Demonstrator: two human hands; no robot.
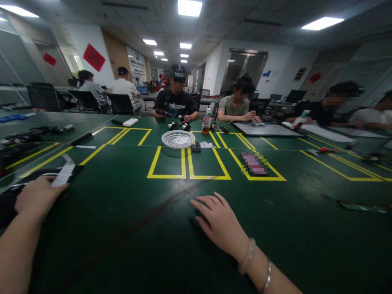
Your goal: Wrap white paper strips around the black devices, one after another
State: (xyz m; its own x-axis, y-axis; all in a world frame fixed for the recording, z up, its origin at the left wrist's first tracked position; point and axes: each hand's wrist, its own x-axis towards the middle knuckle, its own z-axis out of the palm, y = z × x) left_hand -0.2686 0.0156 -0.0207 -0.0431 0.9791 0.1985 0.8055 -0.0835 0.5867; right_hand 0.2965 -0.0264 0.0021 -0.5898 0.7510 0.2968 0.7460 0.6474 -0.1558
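Note:
At the left, my left hand has its thumb and fingers closed on a whitish strip with a bent upper end; I cannot make out its exact kind. Under and beside this hand lies a dark, flat, black item, partly covered by the hand. My right hand is over the bare green table near the middle, fingers spread, holding nothing. Two bracelets circle the right wrist.
Yellow tape rectangles mark the table. A white plastic basket, a drink bottle and a blurred-out pinkish object lie ahead. Dark cables lie at left, a green strip at right. Several people sit across the table.

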